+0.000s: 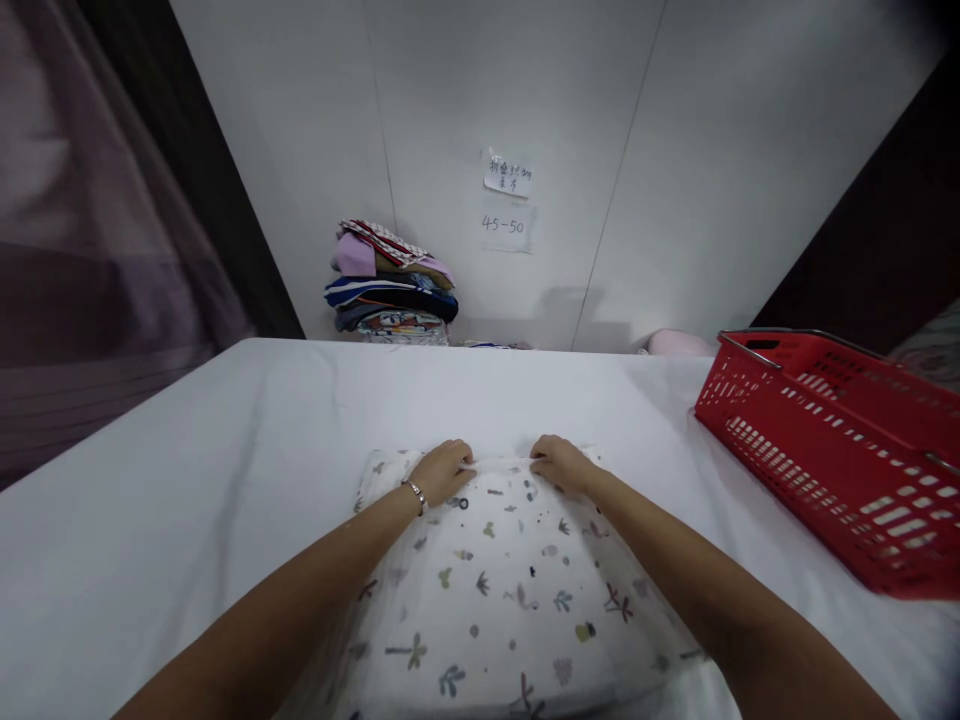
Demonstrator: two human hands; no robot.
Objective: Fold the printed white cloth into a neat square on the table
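Note:
A white cloth [499, 590] printed with small plants and other little motifs lies across the table in front of me, its near part reaching the bottom of the view. My left hand [444, 470], with a silver bracelet at the wrist, pinches the cloth's far edge left of the middle. At the same edge, a short way to the right, my right hand [559, 463] grips it with curled fingers. Between the two hands the edge runs fairly straight. Part of the cloth shows beyond the left hand as a flat corner.
The cloth lies on a white table [187, 500]. A red plastic basket [810, 450] with metal handles stands at the right. Behind the far edge is a stack of folded fabrics [394, 285]. Handwritten paper notes [508, 225] hang on the wall. Draped fabric [90, 250] fills the left side.

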